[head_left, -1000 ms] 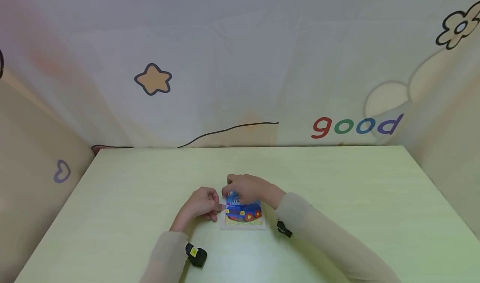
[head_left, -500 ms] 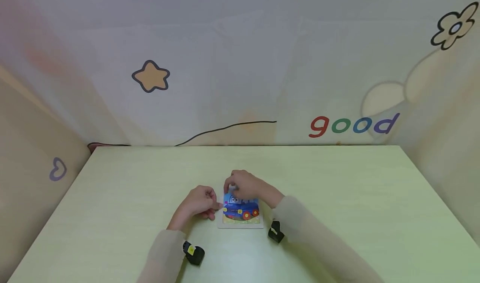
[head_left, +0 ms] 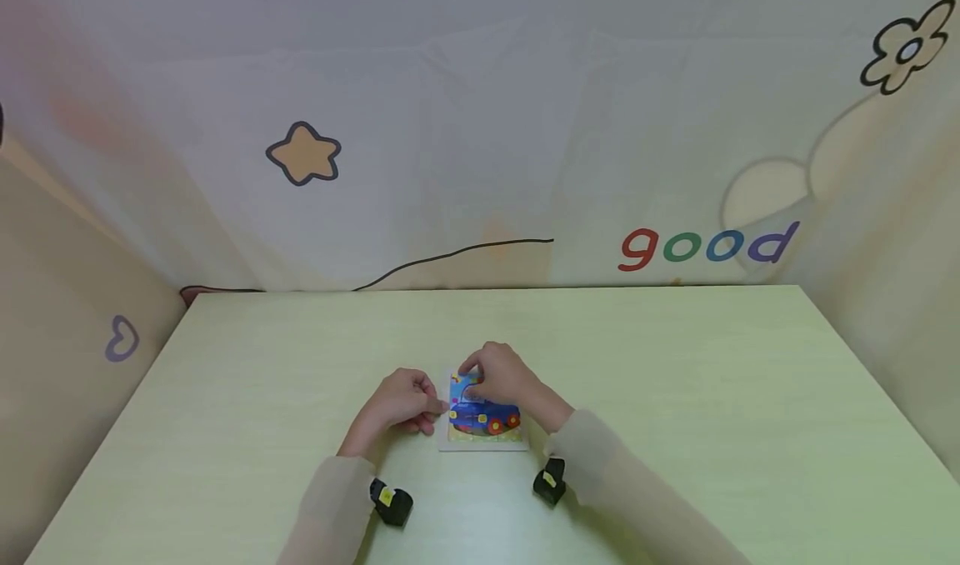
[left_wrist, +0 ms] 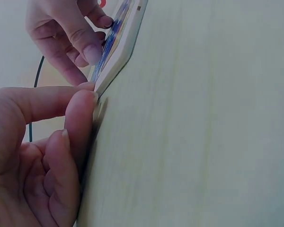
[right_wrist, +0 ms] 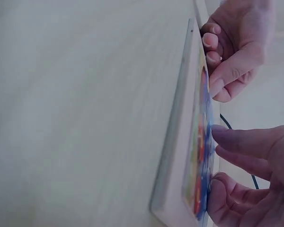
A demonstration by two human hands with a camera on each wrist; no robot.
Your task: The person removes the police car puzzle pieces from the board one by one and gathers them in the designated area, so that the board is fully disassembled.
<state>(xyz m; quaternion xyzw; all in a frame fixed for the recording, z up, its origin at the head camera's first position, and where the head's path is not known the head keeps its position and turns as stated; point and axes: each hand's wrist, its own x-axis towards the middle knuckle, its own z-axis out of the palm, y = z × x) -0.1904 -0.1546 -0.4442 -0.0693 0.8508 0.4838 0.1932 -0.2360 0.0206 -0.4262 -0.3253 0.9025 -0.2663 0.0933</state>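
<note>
A small jigsaw puzzle point(head_left: 468, 422) with a blue cartoon truck lies in a white frame point(head_left: 483, 447) on the table, mid-front. My left hand point(head_left: 401, 401) is at the frame's left side; in the left wrist view its thumb and index finger point(left_wrist: 61, 97) pinch the frame's edge, other fingers curled. Over the picture's upper part is my right hand point(head_left: 506, 377), thumb and index finger spread apart. In the right wrist view the fingertips point(right_wrist: 219, 131) of that hand rest on the puzzle's face. The hand hides the picture's upper right.
The pale wooden table point(head_left: 675, 398) stretches out around the puzzle. Behind it hangs a light cloth backdrop point(head_left: 450, 148) with a star, a flower and the word "good". Each wrist bears a black camera point(head_left: 392, 502) below the sleeve.
My right hand has shifted from the puzzle's top left corner a little to the right, and its fingers have spread over the picture. The left hand stays at the frame's left edge.
</note>
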